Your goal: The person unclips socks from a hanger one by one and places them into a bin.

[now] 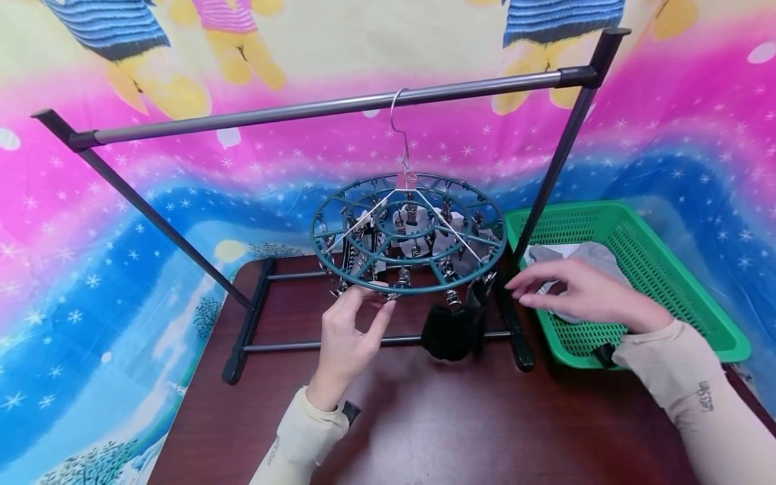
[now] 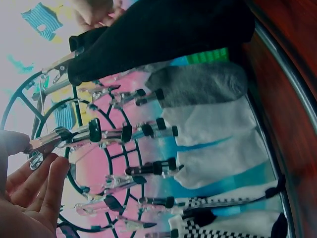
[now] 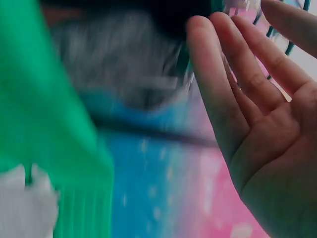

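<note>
A round green clip hanger (image 1: 424, 290) hangs by its wire hook from a metal bar. At its near rim my left hand (image 1: 348, 337) pinches a metal clip (image 2: 47, 141) between thumb and fingers; no sock shows in that clip. A black sock (image 1: 448, 333) dangles from the rim just right of this hand. Behind it, in the left wrist view, hang a grey sock (image 2: 203, 84), white socks (image 2: 225, 161) and checkered socks (image 2: 233, 225). My right hand (image 1: 576, 289) hovers over the basket's near left part, fingers extended and nothing in them.
The green basket (image 1: 667, 269) stands right of the rack and contains grey socks (image 1: 597, 259). A dark metal rack (image 1: 254, 323) frames the hanger, with feet on the brown table (image 1: 436, 411). A patterned cloth (image 1: 151, 256) covers the wall behind.
</note>
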Action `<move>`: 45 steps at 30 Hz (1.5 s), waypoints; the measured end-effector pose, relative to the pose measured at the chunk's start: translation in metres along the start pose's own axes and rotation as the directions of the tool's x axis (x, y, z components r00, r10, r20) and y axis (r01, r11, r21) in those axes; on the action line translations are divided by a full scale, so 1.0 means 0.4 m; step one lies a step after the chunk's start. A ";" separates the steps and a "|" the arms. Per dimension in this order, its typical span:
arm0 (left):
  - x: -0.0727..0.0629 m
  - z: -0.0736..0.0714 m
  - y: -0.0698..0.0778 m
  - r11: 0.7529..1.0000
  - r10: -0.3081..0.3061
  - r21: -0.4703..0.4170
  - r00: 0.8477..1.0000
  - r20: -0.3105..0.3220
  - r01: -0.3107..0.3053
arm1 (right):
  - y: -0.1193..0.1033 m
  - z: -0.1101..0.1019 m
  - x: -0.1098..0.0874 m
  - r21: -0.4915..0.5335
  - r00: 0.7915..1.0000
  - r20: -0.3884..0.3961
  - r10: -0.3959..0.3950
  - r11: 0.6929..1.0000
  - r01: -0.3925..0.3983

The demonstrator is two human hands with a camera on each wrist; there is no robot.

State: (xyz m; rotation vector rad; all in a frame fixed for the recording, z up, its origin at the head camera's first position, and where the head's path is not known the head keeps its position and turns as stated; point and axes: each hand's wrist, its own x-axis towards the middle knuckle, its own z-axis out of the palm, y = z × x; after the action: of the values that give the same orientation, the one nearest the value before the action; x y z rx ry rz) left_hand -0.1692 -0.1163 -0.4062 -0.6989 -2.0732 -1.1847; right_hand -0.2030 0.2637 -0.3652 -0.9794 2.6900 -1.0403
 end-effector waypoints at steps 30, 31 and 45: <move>-0.008 -0.021 -0.047 0.996 0.010 0.088 0.996 -0.092 -0.002 | -0.126 0.316 0.161 0.141 0.977 0.213 -0.017 0.990 -0.014; -0.010 -0.019 -0.045 0.995 0.039 0.101 0.992 -0.120 -0.027 | -0.125 0.321 0.165 0.163 0.977 0.209 -0.037 0.987 0.003; -0.013 0.016 0.020 0.833 0.527 0.232 0.848 -0.062 -0.502 | -0.098 0.350 0.161 0.341 0.977 0.203 -0.067 0.940 -0.006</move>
State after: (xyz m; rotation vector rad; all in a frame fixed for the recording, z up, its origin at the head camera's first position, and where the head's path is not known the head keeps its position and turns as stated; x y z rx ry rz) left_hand -0.1616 -0.1076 -0.4082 -0.9788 -1.7127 -0.6731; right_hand -0.1906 0.1231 -0.4386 -1.0009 2.2328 -1.2712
